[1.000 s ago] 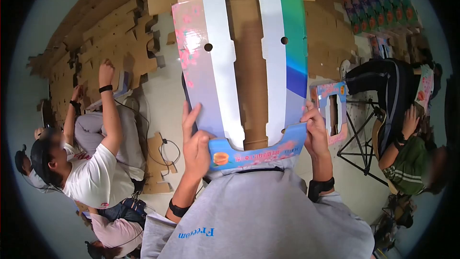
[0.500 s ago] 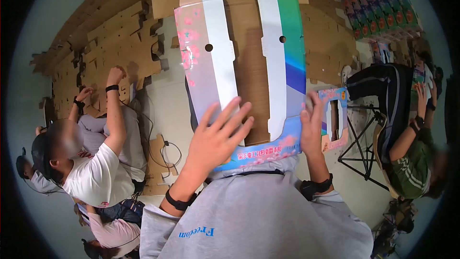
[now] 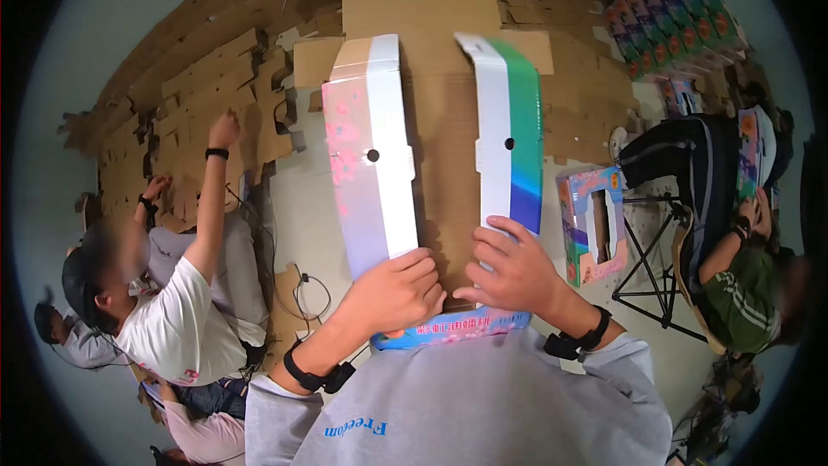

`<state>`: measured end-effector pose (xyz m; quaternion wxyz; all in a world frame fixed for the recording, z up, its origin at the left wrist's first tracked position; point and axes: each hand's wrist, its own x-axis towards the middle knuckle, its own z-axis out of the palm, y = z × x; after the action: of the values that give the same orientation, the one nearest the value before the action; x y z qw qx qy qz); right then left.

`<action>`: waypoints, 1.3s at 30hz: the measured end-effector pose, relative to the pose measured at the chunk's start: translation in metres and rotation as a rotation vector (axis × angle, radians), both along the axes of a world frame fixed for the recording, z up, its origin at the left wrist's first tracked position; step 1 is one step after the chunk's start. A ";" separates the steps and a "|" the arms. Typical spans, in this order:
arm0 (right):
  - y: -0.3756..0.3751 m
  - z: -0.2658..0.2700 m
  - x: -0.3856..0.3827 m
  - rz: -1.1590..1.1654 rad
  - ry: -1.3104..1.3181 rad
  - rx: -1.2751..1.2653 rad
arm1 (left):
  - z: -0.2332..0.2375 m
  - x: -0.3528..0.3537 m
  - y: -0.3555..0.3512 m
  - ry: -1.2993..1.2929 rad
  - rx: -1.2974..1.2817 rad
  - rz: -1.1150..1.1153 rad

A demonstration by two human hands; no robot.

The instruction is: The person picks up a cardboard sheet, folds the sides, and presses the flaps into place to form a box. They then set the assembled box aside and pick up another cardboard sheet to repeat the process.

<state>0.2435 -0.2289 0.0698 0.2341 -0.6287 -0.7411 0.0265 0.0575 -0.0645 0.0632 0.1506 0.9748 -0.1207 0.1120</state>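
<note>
A part-folded printed carton (image 3: 509, 185) lies before me. Its two white-edged side panels stand up along a brown inside, and its blue near wall, with pink blossoms and lettering, is close to my body. My left hand (image 3: 401, 293) is closed at the near end of the left panel, fingers curled over the cardboard and its thumb low by the near wall. At the near end of the right panel, my right hand (image 3: 513, 269) has bent fingers over the edge and its thumb reaching inward. The fingers hide the near corners.
A finished carton with a window (image 3: 595, 224) stands on the floor to the right. Stacked printed cartons (image 3: 677, 13) are at the back right. Flat brown cardboard (image 3: 190, 112) lies at the left. A co-worker in white (image 3: 185, 328) sits left, another in green (image 3: 742, 302) right.
Both hands have moved inward and curled onto the carton's near end. The carton has shifted toward me, its near wall has tipped up, and its far flap now shows at the top.
</note>
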 end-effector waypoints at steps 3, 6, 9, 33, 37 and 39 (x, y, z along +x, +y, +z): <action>0.006 -0.021 -0.005 -0.007 -0.030 0.055 | -0.012 -0.002 -0.009 0.049 0.102 -0.025; 0.009 -0.025 -0.005 0.028 0.004 0.107 | -0.023 -0.005 -0.017 0.063 0.148 -0.018; 0.008 -0.030 -0.002 0.066 0.031 0.164 | -0.023 -0.003 -0.021 -0.043 0.125 0.030; 0.095 0.070 0.091 -0.431 0.310 0.368 | 0.092 0.093 0.095 -0.303 -0.255 0.773; 0.102 0.067 0.100 -0.422 0.263 0.439 | 0.083 0.101 0.104 -0.310 -0.134 0.772; 0.098 0.059 0.111 -0.496 0.376 0.636 | 0.070 0.100 0.116 -0.498 -0.264 0.774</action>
<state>0.3544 -0.1311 0.1286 0.5459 -0.6685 -0.4835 -0.1458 0.1572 0.0513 0.1330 0.1866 0.8641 0.2341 0.4045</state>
